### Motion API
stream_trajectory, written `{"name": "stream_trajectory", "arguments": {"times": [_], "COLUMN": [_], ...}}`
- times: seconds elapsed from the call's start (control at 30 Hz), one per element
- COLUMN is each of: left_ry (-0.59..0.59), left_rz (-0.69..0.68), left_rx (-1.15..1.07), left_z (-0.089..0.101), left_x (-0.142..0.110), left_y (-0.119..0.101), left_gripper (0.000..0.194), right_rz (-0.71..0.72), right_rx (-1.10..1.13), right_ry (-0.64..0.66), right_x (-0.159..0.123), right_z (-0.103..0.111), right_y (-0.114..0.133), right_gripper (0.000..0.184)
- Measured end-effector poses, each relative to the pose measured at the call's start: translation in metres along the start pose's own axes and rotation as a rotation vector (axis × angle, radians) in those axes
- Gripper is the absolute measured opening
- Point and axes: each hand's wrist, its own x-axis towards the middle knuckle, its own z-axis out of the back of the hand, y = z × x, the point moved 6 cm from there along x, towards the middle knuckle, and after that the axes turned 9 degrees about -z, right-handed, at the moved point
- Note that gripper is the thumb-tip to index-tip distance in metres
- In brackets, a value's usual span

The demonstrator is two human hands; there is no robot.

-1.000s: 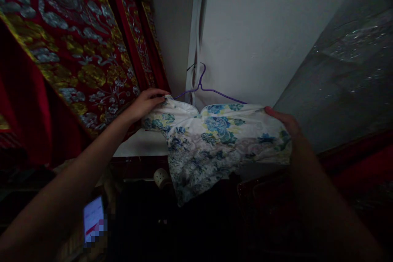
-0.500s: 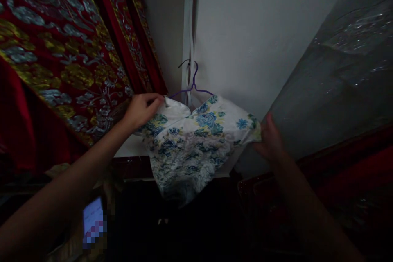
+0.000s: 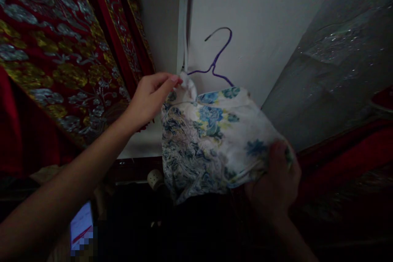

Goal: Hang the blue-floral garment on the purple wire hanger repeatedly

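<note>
Floral garment [image 3: 211,131], white with blue, green and yellow blooms, on a purple hanger [image 3: 217,58] at the centre of the scene, before the pale wall [image 3: 260,12]. At its left shoulder in the scene, pinched between thumb and fingers of the left hand [image 3: 153,96], with barely any gap. At its right sleeve, grasped in the curled fingers of the right hand [image 3: 274,176], blurred. Slanted along the shoulders from far left to near right, with neckline toward the far side and lower edge toward the near side. Hook upward, with its tip to the left. To the left, red embroidered cloth [image 3: 64,49]; near left, a lit screen [image 3: 81,221], too blurred to read.
</note>
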Motion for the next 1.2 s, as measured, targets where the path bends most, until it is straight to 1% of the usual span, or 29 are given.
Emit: {"name": "stream_trajectory", "arguments": {"times": [0.03,0.07,0.13,0.17,0.2,0.23,0.27,0.3,0.33,0.37,0.4,0.43,0.47,0.5,0.53,0.6,0.63,0.67,0.7,0.73,0.77,0.83,0.87,0.9,0.93,0.97,1.03,1.1,1.2], "left_ry": [0.079,0.156,0.262,0.299,0.338,0.38,0.428,0.47,0.507,0.527,0.536,0.536,0.534,0.52,0.495,0.4,0.323,0.227,0.12,0.021,-0.072,-0.235,-0.288,-0.297,-0.257,-0.174,0.055,0.223,0.372], "left_rz": [0.081,0.178,0.391,0.495,0.593,0.677,0.742,0.778,0.784,0.759,0.713,0.656,0.607,0.565,0.529,0.461,0.427,0.383,0.323,0.251,0.165,-0.025,-0.099,-0.14,-0.153,-0.149,-0.101,-0.011,0.187], "left_rx": [-0.135,-0.276,-0.513,-0.589,-0.629,-0.632,-0.599,-0.537,-0.458,-0.368,-0.282,-0.208,-0.148,-0.103,-0.066,-0.006,0.024,0.056,0.097,0.153,0.22,0.348,0.391,0.413,0.414,0.401,0.365,0.333,0.271], "left_z": [-0.009,-0.017,-0.026,-0.026,-0.023,-0.018,-0.009,0.002,0.015,0.029,0.043,0.055,0.066,0.075,0.081,0.087,0.089,0.09,0.09,0.09,0.089,0.084,0.079,0.072,0.061,0.047,0.013,-0.018,-0.056], "left_x": [-0.01,-0.022,-0.052,-0.068,-0.085,-0.101,-0.116,-0.128,-0.137,-0.141,-0.14,-0.136,-0.13,-0.123,-0.114,-0.095,-0.087,-0.08,-0.075,-0.072,-0.071,-0.075,-0.08,-0.085,-0.09,-0.095,-0.109,-0.126,-0.155], "left_y": [-0.009,-0.016,-0.027,-0.029,-0.03,-0.028,-0.025,-0.021,-0.017,-0.013,-0.01,-0.008,-0.006,-0.003,-0.001,0.007,0.012,0.016,0.018,0.018,0.015,0.003,-0.004,-0.009,-0.01,-0.009,0.002,0.022,0.059], "left_gripper": [0.045,0.046,0.04,0.036,0.033,0.032,0.031,0.03,0.029,0.027,0.026,0.026,0.027,0.028,0.03,0.031,0.028,0.024,0.021,0.022,0.026,0.024,0.021,0.018,0.018,0.019,0.023,0.028,0.046], "right_rz": [0.041,0.115,0.367,0.466,0.533,0.553,0.54,0.507,0.465,0.42,0.371,0.321,0.268,0.208,0.136,-0.047,-0.156,-0.264,-0.359,-0.428,-0.468,-0.457,-0.426,-0.39,-0.356,-0.328,-0.283,-0.247,-0.242], "right_rx": [0.013,0.007,-0.024,-0.037,-0.04,-0.032,-0.02,-0.008,0.002,0.007,0.008,0.011,0.021,0.035,0.055,0.13,0.187,0.256,0.331,0.404,0.463,0.536,0.556,0.571,0.583,0.594,0.612,0.623,0.626], "right_ry": [0.007,0.159,0.648,0.879,1.042,1.117,1.107,1.019,0.878,0.716,0.558,0.424,0.333,0.308,0.345,0.525,0.605,0.639,0.616,0.55,0.467,0.322,0.274,0.234,0.195,0.155,0.067,-0.029,-0.118], "right_x": [-0.022,-0.041,-0.078,-0.093,-0.101,-0.1,-0.091,-0.075,-0.055,-0.033,-0.013,0.005,0.021,0.033,0.042,0.051,0.052,0.054,0.057,0.064,0.072,0.095,0.108,0.122,0.135,0.147,0.162,0.165,0.151], "right_z": [-0.008,-0.025,-0.066,-0.081,-0.089,-0.093,-0.093,-0.09,-0.085,-0.078,-0.07,-0.064,-0.06,-0.06,-0.064,-0.079,-0.086,-0.09,-0.092,-0.092,-0.09,-0.087,-0.086,-0.085,-0.083,-0.079,-0.068,-0.051,-0.025], "right_y": [0.004,0.01,0.028,0.034,0.038,0.039,0.038,0.035,0.031,0.024,0.016,0.007,-0.003,-0.012,-0.021,-0.036,-0.042,-0.047,-0.049,-0.05,-0.049,-0.041,-0.035,-0.029,-0.024,-0.02,-0.017,-0.022,-0.041], "right_gripper": [0.037,0.035,0.043,0.048,0.051,0.051,0.047,0.041,0.033,0.027,0.024,0.026,0.031,0.036,0.039,0.036,0.037,0.041,0.044,0.046,0.046,0.043,0.04,0.038,0.036,0.035,0.032,0.029,0.028]}}
